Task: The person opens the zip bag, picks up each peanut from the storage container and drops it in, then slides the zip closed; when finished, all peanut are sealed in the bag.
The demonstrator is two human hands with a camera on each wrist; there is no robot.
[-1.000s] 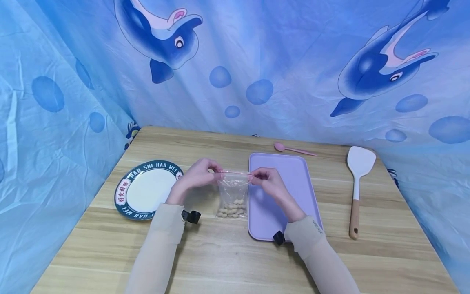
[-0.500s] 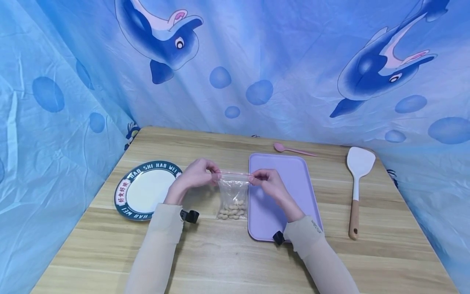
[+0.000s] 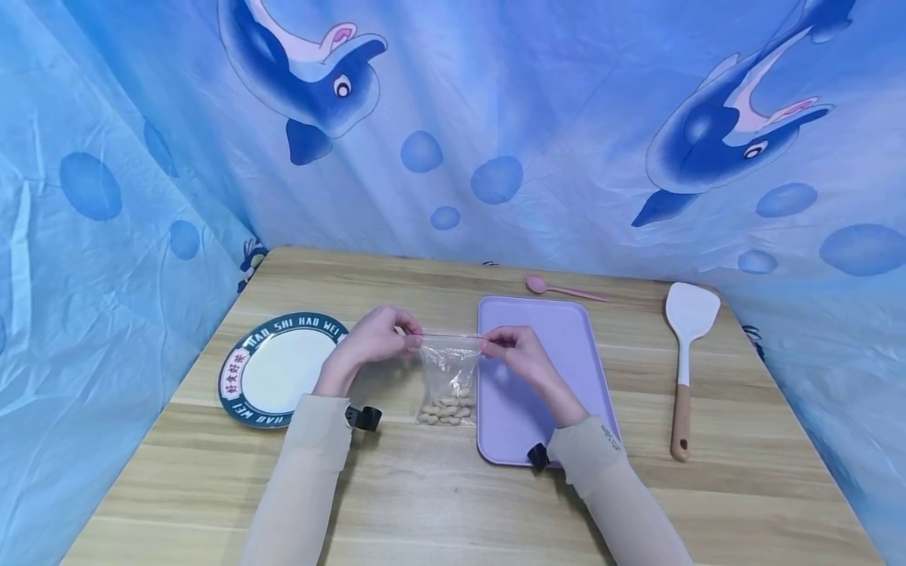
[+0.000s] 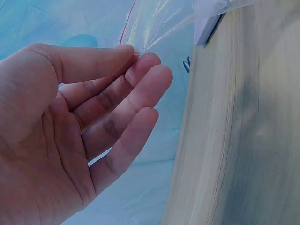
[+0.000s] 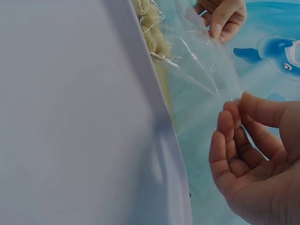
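A clear zip bag [image 3: 449, 369] with a red line along its top stands between my hands in the head view. Several peanuts in their shells [image 3: 447, 409] lie at its bottom. My left hand [image 3: 377, 338] pinches the bag's upper left corner between thumb and index finger; its other fingers are loosely bent in the left wrist view. At the upper right corner, my right hand [image 3: 520, 351] pinches the bag the same way. The right wrist view shows the plastic stretched between both hands, with the peanuts [image 5: 152, 30] beside the tray's edge.
A lilac tray [image 3: 510, 424] lies right of the bag, under my right forearm. Left stands a white plate with a green rim [image 3: 248, 413]. A pink spoon [image 3: 566, 291] lies behind the tray, and a white spatula with a wooden handle [image 3: 683, 377] at the right.
Both hands keep their pinch on the zip bag's top corners. The left hand has shifted slightly left, and the top edge looks straighter. The view has tilted a little.
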